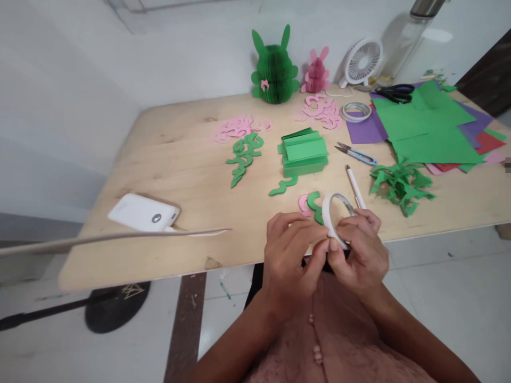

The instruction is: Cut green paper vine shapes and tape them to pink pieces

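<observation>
A roll of white tape [327, 210] is held on edge just over the table's front edge. My right hand [357, 255] is closed around the roll's near side. My left hand [293, 252] pinches at the same side of the roll, its thumb and fingertips meeting the right thumb; a tape end there is too small to make out. Behind the roll lie a curved green paper piece [315, 205] and a pink one [303, 205]. Beyond them are a wavy green strip [284, 185] and a folded green paper block [305, 151].
Thread snips [357, 153] and a white pen [355, 186] lie right of the block, near green scraps [401, 183]. Coloured sheets [431, 125] bear black scissors [395, 93]. A green paper rabbit [274, 72], a pink one [316, 73] and a fan [362, 61] stand behind.
</observation>
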{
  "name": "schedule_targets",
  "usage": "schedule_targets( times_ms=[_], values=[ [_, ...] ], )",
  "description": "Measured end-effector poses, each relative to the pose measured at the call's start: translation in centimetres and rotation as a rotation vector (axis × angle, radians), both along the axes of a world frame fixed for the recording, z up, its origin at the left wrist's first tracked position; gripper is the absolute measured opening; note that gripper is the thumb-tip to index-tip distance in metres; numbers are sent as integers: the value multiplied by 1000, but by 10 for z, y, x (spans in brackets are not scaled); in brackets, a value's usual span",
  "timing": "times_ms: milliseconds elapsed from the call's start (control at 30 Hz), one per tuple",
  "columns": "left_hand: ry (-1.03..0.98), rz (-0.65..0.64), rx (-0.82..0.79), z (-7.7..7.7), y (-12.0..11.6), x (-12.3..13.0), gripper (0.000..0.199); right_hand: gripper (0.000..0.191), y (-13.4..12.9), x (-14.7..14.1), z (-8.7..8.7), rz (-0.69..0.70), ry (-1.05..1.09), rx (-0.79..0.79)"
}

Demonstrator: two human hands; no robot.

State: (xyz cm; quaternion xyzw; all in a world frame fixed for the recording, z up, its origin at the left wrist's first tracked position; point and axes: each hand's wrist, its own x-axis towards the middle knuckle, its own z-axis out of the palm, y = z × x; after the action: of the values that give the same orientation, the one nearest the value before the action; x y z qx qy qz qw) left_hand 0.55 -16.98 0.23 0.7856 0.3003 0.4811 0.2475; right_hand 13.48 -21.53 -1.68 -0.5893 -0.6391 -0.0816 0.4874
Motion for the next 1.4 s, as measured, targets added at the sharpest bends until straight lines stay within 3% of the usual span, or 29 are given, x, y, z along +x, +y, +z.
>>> schedule_targets(
  times_ms=[400, 700, 1133, 1400],
  values=[
    [119, -25, 102, 2, 7, -3, 13, 11, 3, 9, 1, 29, -131, -9],
    [99, 6, 127, 0, 6, -2, 14, 9, 4, 11, 5, 43, -171, -14],
    [63, 86, 383, -10, 3, 0, 12, 8, 4, 13, 5, 42, -195, -31],
    [99, 78, 334, -11, 6, 0, 14, 8, 4, 15, 2, 47, -202, -27]
  ],
)
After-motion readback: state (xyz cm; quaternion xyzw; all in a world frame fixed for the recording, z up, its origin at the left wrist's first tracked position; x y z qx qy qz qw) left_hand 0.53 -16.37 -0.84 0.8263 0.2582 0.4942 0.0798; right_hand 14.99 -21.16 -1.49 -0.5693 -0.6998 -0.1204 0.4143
